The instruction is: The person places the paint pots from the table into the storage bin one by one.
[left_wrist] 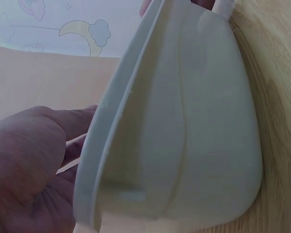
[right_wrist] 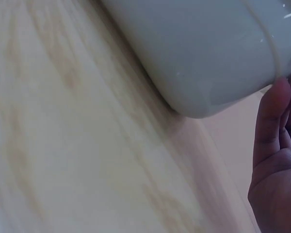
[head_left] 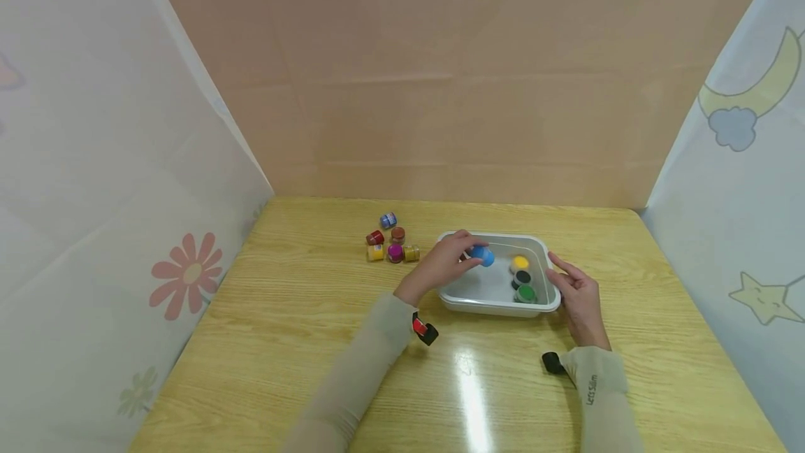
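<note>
Head view: left hand (head_left: 443,261) pinches the blue pot (head_left: 483,256) over the white tray (head_left: 490,309); right hand (head_left: 581,301) touches its right edge, whether gripping, I cannot tell. Light pinch and steady tray should work best.

Tan backdrop (head_left: 459,89) behind wood-grain table (head_left: 270,341), printed pink flower (head_left: 191,274) at left, moon (head_left: 769,88) and star (head_left: 764,298) at right

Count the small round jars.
10: blue, red, brown, purple, yellow and gold jars on the yellow wooden table; amber, black and green ones in the white rectangular tray; an azure one in the left hand, which may hide more.
</note>
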The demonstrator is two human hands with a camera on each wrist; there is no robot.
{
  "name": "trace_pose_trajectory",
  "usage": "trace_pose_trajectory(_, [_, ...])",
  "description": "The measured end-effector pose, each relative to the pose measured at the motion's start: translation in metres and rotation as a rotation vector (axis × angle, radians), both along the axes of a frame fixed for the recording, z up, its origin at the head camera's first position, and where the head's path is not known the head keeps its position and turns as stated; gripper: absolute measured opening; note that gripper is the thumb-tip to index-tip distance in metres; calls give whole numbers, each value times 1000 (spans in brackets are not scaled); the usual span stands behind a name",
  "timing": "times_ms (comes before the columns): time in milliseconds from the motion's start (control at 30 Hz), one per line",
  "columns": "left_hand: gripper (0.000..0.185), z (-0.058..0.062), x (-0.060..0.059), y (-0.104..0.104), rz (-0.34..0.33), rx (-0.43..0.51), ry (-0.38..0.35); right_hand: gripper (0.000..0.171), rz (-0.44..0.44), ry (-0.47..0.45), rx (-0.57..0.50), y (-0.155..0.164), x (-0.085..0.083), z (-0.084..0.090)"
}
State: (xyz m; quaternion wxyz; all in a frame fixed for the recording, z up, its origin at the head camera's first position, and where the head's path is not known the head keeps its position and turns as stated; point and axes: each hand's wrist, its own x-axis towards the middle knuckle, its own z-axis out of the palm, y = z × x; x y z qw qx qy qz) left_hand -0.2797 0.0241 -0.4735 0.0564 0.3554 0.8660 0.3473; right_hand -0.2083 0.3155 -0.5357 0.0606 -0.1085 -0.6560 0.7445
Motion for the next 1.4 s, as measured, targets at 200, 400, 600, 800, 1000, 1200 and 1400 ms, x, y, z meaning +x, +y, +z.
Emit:
trace_pose_trajectory(200, [40, -1, -5, 14, -9, -12, 0, 44, -14, -5, 13, 0, 0, -1])
trace_pose_trajectory(400, [37, -4, -11, 25, 9, -24, -19, 44, -11, -7, 9, 0, 0, -2])
trace_pose_trajectory(600, [37, -5, -14, 35, 15, -33, -37, 44, -17, -18, 12, -1, 0, -3])
trace_pose_trajectory(800, [36, -5, -14, 42, 36, -60, -79, 45, -6, -7, 10, -1, 0, -2])
trace_pose_trajectory(1000, [33, -7, -18, 50, 55, -111, -66, 45, 0, 3, 0, 0, -1, -1])
trace_pose_trajectory(1200, [33, -17, -23, 60, 67, -180, -3, 45, 15, 34, 3, 0, -1, -2])
trace_pose_trajectory(1400, [31, -23, -22, 66, 69, -250, 58, 46, 18, 46, -1, 0, 0, 0])
